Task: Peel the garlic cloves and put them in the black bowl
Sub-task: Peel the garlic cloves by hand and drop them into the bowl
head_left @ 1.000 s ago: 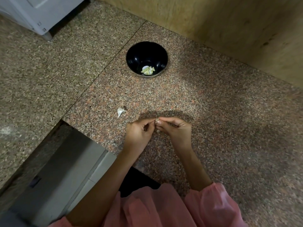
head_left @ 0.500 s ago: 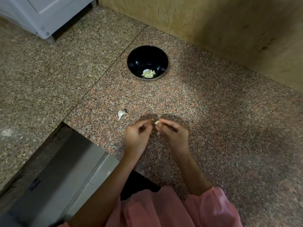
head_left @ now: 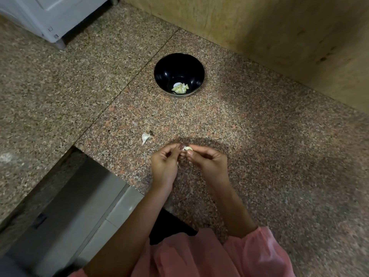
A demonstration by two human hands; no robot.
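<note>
- A granite tabletop [head_left: 259,156] carries the black bowl [head_left: 179,68], peeled cloves [head_left: 180,88] inside, well beyond the hands.
- Left hand [head_left: 163,164] and right hand [head_left: 209,162] meet, both pinching one garlic clove [head_left: 188,148].
- Advisable: steady it with one hand and strip the skin fully with the other.
- An unpeeled clove [head_left: 145,137] waits nearby.

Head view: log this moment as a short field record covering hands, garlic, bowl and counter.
left hand: pinches garlic clove
right hand: pinches the same clove
black bowl: upright, beyond the hands
peeled cloves: few, at the bowl's bottom
white garlic piece: on granite counter, left of the hands
task stage: clove in hand not yet in bowl
</note>
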